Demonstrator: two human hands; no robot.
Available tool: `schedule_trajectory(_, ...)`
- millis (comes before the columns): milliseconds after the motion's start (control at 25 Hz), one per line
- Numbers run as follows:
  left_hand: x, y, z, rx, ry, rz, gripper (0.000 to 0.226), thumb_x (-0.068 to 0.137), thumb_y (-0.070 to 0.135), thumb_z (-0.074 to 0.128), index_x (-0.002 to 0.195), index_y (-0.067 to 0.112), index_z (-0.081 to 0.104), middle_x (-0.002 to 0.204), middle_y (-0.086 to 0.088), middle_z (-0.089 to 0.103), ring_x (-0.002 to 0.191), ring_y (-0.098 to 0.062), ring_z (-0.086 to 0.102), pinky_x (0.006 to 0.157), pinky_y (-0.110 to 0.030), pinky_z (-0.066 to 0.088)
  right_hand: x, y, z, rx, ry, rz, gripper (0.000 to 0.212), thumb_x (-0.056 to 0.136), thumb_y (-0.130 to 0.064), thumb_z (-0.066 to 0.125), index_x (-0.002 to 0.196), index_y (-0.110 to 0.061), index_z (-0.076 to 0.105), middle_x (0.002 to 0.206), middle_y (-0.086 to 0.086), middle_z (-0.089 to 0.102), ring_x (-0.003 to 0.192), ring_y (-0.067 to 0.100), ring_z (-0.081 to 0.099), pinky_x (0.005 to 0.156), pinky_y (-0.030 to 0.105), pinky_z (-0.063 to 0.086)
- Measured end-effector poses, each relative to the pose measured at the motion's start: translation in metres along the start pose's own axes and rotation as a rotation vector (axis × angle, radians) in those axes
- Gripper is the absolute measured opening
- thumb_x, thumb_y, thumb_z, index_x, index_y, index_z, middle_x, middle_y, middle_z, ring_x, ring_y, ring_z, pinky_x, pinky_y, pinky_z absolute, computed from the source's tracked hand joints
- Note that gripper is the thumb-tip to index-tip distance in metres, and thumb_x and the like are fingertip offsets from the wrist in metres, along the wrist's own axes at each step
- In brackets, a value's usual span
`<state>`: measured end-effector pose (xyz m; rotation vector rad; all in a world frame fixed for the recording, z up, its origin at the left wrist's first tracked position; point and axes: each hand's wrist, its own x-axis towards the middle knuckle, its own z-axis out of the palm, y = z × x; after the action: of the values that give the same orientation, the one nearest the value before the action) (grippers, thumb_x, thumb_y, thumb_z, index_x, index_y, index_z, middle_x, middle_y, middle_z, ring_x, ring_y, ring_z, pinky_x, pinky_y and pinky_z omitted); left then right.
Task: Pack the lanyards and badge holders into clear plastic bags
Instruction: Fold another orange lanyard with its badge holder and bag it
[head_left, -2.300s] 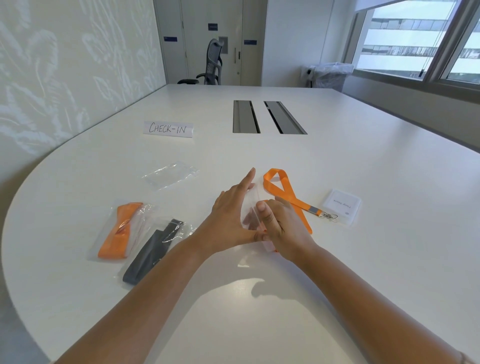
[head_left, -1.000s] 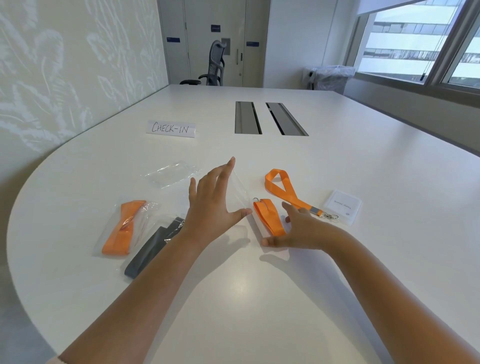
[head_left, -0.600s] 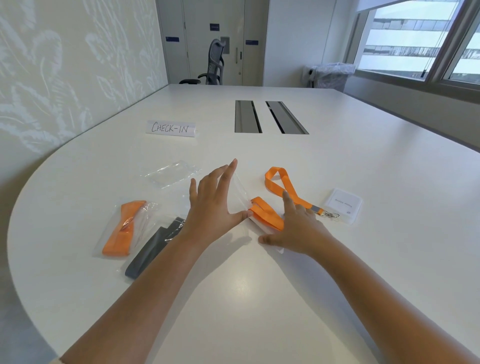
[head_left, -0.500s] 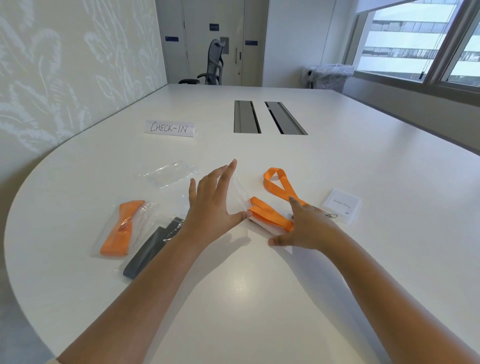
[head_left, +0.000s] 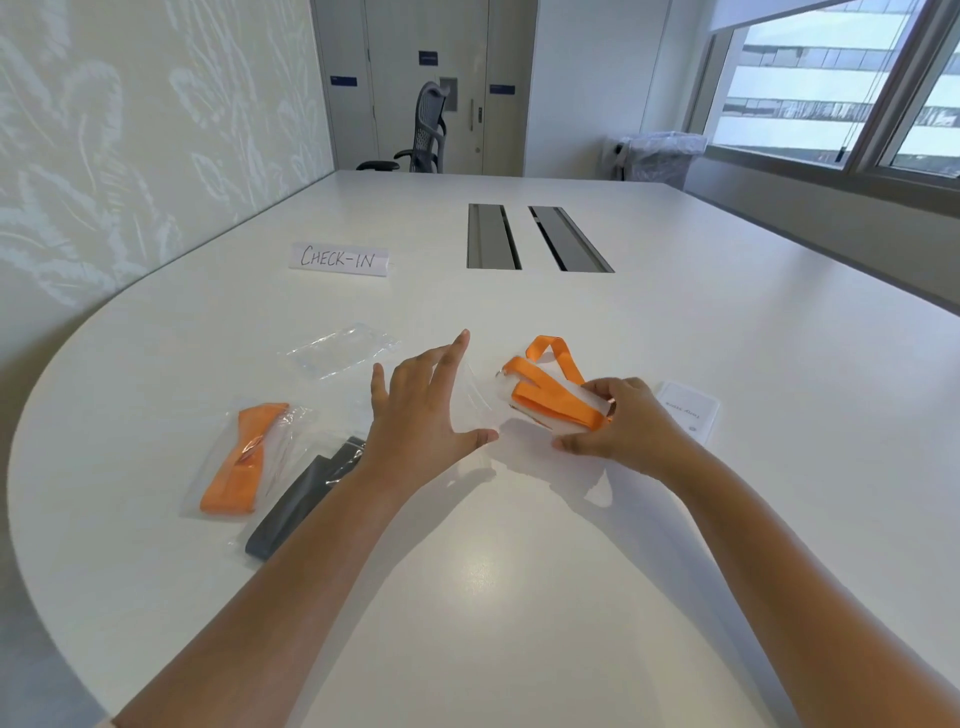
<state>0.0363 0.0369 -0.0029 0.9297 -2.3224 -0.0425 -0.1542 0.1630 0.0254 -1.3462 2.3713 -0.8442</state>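
Note:
My right hand (head_left: 626, 428) grips a folded orange lanyard (head_left: 550, 400) together with a pale badge holder (head_left: 563, 423) under it, held a little above the white table (head_left: 493, 597). My left hand (head_left: 423, 415) has its fingers straight and spread against a clear plastic bag (head_left: 471, 397), which stands between the two hands. A second badge holder (head_left: 688, 410) lies flat just right of my right hand.
At the left lie a bagged orange lanyard (head_left: 241, 457) and a bagged grey lanyard (head_left: 306, 496). An empty clear bag (head_left: 340, 351) lies beyond them. Farther back are a CHECK-IN sign (head_left: 338, 258) and two cable slots (head_left: 519, 236). An office chair (head_left: 428, 130) stands at the far end.
My right hand has gathered the orange lanyard with the badge holder and lifted them off the table. My left hand has stayed spread on the clear bag.

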Motion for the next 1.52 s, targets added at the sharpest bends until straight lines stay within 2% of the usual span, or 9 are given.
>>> schedule_trajectory(160, 0.000, 0.000, 0.002, 0.009, -0.016, 0.015, 0.107, 0.064, 0.063, 0.067, 0.146, 0.033, 0.004, 0.144, 0.002, 0.035, 0.134, -0.020, 0.029, 0.111, -0.057, 0.010, -0.003, -0.005, 0.001, -0.033, 0.126, -0.192, 0.088, 0.059, -0.036, 0.084, 0.133, -0.018, 0.040, 0.125, -0.002, 0.036, 0.117, 0.018, 0.038, 0.089, 0.027, 0.037)
schedule_trajectory(320, 0.000, 0.001, 0.001, -0.023, -0.041, 0.034, 0.109, 0.063, 0.063, 0.068, 0.146, 0.033, 0.004, 0.144, 0.003, 0.034, 0.134, -0.020, 0.029, 0.111, -0.057, 0.009, -0.005, -0.003, 0.001, -0.059, 0.134, -0.304, 0.087, 0.058, -0.035, 0.085, 0.132, -0.022, 0.041, 0.119, -0.009, 0.034, 0.117, 0.015, 0.034, 0.090, 0.027, 0.034)
schedule_trajectory(480, -0.002, 0.006, -0.001, -0.157, -0.166, 0.108, 0.107, 0.065, 0.059, 0.069, 0.145, 0.035, 0.002, 0.141, 0.004, 0.035, 0.131, -0.017, 0.032, 0.112, -0.053, 0.006, -0.005, -0.001, -0.001, -0.045, 0.002, -0.347, 0.086, 0.060, -0.033, 0.084, 0.134, -0.026, 0.039, 0.114, -0.014, 0.030, 0.112, 0.011, 0.035, 0.091, 0.025, 0.038)
schedule_trajectory(640, -0.005, 0.008, -0.004, -0.223, -0.239, 0.154, 0.107, 0.066, 0.054, 0.072, 0.138, 0.046, -0.007, 0.137, 0.006, 0.036, 0.128, -0.015, 0.034, 0.113, -0.050, 0.004, -0.004, 0.004, -0.010, -0.032, -0.152, -0.304, 0.081, 0.065, -0.030, 0.083, 0.133, -0.027, 0.039, 0.117, -0.009, 0.033, 0.098, 0.004, 0.042, 0.074, 0.010, 0.039)
schedule_trajectory(800, -0.004, 0.010, -0.006, -0.214, -0.318, 0.153, 0.109, 0.064, 0.054, 0.074, 0.130, 0.052, -0.013, 0.138, 0.007, 0.037, 0.129, -0.014, 0.032, 0.114, -0.048, 0.002, -0.004, 0.010, -0.017, -0.051, -0.256, -0.269, 0.079, 0.065, -0.032, 0.083, 0.132, -0.029, 0.040, 0.124, -0.008, 0.034, 0.108, 0.014, 0.045, 0.087, 0.024, 0.044)
schedule_trajectory(920, -0.006, 0.013, -0.003, -0.237, -0.447, 0.173, 0.113, 0.061, 0.056, 0.074, 0.134, 0.052, -0.011, 0.138, 0.008, 0.036, 0.132, -0.012, 0.029, 0.114, -0.045, -0.002, -0.004, 0.012, -0.013, -0.076, -0.297, -0.251, 0.076, 0.066, -0.036, 0.081, 0.132, -0.032, 0.042, 0.122, -0.011, 0.036, 0.106, 0.011, 0.046, 0.085, 0.022, 0.041)
schedule_trajectory(1160, -0.011, 0.017, 0.006, -0.200, -0.656, 0.161, 0.108, 0.066, 0.062, 0.068, 0.143, 0.043, -0.005, 0.150, 0.006, 0.023, 0.140, -0.013, 0.015, 0.115, -0.047, -0.005, -0.003, 0.013, -0.007, 0.031, -0.367, -0.260, 0.044, 0.076, -0.037, 0.073, 0.113, -0.043, 0.051, 0.114, -0.020, 0.051, 0.098, 0.004, 0.051, 0.077, 0.011, 0.038)
schedule_trajectory(1360, -0.008, 0.020, 0.002, -0.240, -0.683, 0.128, 0.106, 0.068, 0.062, 0.066, 0.145, 0.036, -0.003, 0.151, 0.003, 0.025, 0.141, -0.018, 0.017, 0.116, -0.049, 0.005, -0.004, 0.012, -0.011, 0.166, -0.316, -0.230, 0.016, 0.074, -0.037, 0.074, 0.087, -0.043, 0.064, 0.088, -0.028, 0.061, 0.078, 0.001, 0.055, 0.071, 0.011, 0.041)
schedule_trajectory(1520, -0.009, 0.022, 0.002, -0.253, -0.673, 0.115, 0.104, 0.071, 0.060, 0.064, 0.146, 0.033, -0.003, 0.151, 0.003, 0.026, 0.141, -0.017, 0.017, 0.116, -0.049, 0.004, -0.005, 0.006, -0.010, 0.253, -0.243, -0.240, 0.007, 0.076, -0.030, 0.074, 0.073, -0.034, 0.070, 0.068, -0.021, 0.064, 0.056, -0.004, 0.047, 0.057, 0.008, 0.037)
